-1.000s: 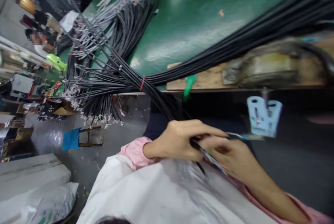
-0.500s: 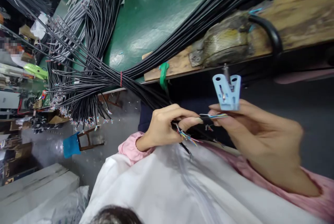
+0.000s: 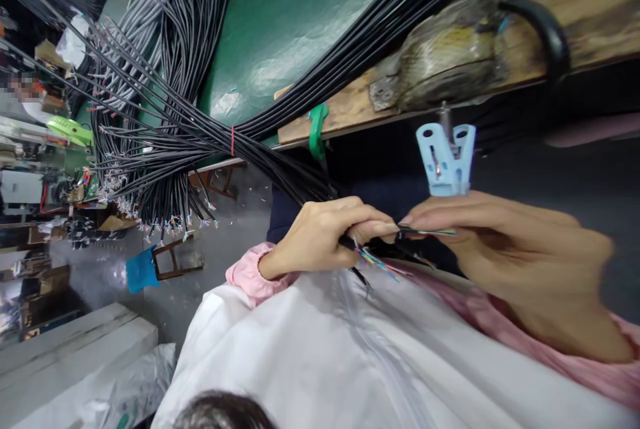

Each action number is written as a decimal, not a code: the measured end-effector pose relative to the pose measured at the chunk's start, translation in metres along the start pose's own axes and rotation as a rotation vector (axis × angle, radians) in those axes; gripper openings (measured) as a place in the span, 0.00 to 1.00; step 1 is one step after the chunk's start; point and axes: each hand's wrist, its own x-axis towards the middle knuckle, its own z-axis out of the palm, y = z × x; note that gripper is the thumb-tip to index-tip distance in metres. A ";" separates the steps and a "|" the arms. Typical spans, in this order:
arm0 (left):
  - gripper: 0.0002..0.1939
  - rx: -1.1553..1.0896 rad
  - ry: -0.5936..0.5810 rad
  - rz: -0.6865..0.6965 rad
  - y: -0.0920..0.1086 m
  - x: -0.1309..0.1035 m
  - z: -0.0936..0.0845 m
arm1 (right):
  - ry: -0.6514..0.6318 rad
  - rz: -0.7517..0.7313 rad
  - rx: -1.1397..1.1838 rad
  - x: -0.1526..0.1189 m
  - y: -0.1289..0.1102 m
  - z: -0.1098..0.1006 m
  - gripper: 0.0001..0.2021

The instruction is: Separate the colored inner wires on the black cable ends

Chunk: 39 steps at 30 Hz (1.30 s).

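Note:
My left hand (image 3: 333,232) is closed around the end of a bundle of black cables (image 3: 300,182), with stripped coloured wires (image 3: 375,261) fanning out below its fingers. Between thumb and fingers, my right hand (image 3: 530,259) pinches one black cable's end, whose thin coloured wires (image 3: 443,233) point to the right. My two hands nearly meet along this cable. A light blue plastic clip (image 3: 447,159) stands just above my right hand, below a metal rod at the bench edge. Whether the hand touches the clip, I cannot tell.
Black cables tied with a red band (image 3: 233,141) spread over the green table (image 3: 280,22). A wooden board (image 3: 590,9) along its edge bears a taped lump (image 3: 450,49) and a green clamp (image 3: 317,132). A blue stool (image 3: 141,270) stands on the floor at left.
My right hand has moved a little to the right and its fingers have slid nearer to my left fingertips along the cable. The view has shifted slightly.

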 end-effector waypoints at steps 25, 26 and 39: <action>0.36 -0.274 0.241 0.130 -0.001 -0.001 0.009 | 0.010 0.067 -0.085 -0.005 -0.018 0.013 0.11; 0.37 -0.304 0.239 0.110 -0.001 -0.001 0.008 | 0.006 0.093 -0.064 -0.005 -0.018 0.016 0.14; 0.35 -0.423 0.387 0.039 0.001 0.003 0.006 | 0.217 -0.007 -0.405 -0.009 -0.027 0.020 0.05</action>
